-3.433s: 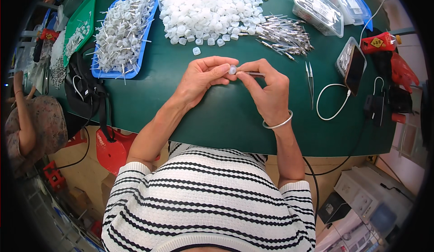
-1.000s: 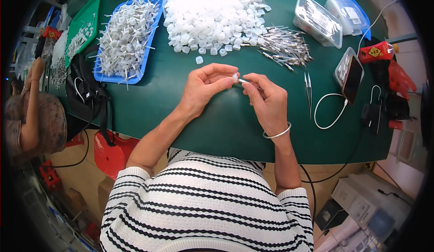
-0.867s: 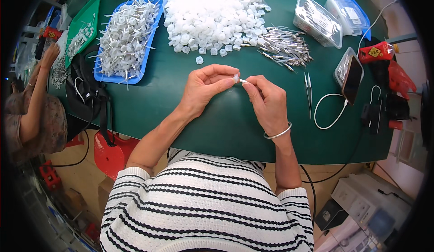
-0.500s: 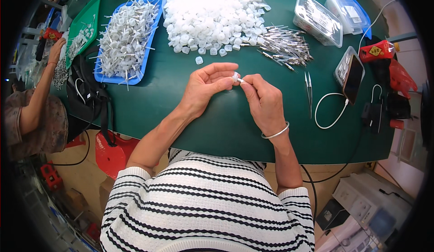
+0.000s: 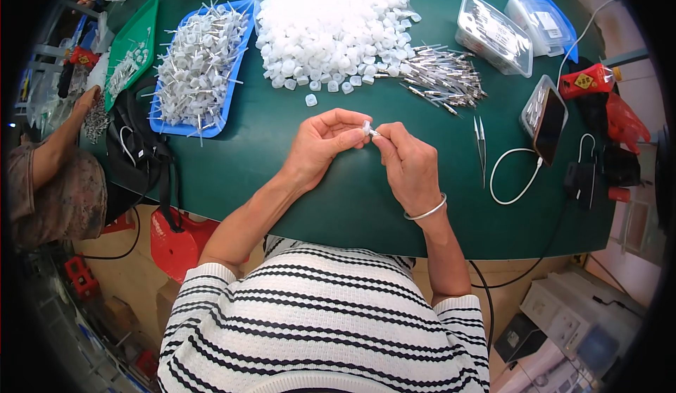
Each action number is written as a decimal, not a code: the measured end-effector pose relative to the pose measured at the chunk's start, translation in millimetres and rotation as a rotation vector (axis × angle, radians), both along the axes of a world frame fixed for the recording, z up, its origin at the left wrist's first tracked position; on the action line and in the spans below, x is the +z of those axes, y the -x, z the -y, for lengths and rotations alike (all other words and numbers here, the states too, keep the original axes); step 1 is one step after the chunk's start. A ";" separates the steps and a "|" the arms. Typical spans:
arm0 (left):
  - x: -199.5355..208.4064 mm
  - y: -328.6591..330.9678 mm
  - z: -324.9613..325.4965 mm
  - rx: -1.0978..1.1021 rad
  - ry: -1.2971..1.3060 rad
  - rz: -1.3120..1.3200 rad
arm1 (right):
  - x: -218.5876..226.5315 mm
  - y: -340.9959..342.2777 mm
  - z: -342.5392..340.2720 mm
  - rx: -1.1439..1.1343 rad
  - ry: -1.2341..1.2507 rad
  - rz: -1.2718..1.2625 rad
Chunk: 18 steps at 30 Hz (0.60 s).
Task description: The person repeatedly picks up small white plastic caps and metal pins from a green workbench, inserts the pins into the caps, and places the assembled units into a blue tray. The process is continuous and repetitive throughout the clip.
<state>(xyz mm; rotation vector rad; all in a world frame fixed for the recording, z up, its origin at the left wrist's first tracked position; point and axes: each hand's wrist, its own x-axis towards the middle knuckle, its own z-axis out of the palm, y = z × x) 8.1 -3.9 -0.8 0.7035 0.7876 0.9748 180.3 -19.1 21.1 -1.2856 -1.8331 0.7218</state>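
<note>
My left hand [image 5: 320, 143] is closed in a pinch on a small white plastic cap [image 5: 367, 126], above the green table. From the right, my right hand [image 5: 410, 160] pinches a thin metal pin [image 5: 374, 133] whose end meets the cap; how deep it sits inside cannot be told. Beyond my hands lies a big heap of white translucent caps [image 5: 331, 34], with one loose cap [image 5: 311, 100] nearer to me. Right of the heap is a pile of metal pins [image 5: 443, 76]. A blue tray [image 5: 227, 104] at the left holds caps with pins in them.
Metal tweezers [image 5: 480, 152] lie right of my hands, near a white cable [image 5: 496, 175] and a phone [image 5: 550, 127] leaning on a clear box. Lidded plastic boxes [image 5: 495, 34] stand far right. At the left are a black bag [image 5: 137, 139], a green tray [image 5: 144, 34] and a co-worker's arm [image 5: 60, 143].
My right hand has shifted slightly left and down, its fingers closer to the cap. Less of the pin shows between my hands. The co-worker's hand at the left has moved lower.
</note>
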 end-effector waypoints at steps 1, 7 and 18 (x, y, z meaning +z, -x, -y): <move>-0.8 0.7 0.2 -0.003 -0.012 0.009 | -0.5 -0.3 0.0 0.004 -0.004 -0.003; -3.8 5.0 1.1 -0.034 -0.044 0.031 | -4.0 -5.6 -0.7 0.132 0.402 -0.406; 1.1 5.7 4.8 -0.034 -0.237 -0.021 | -7.9 2.5 5.7 0.059 0.286 -0.349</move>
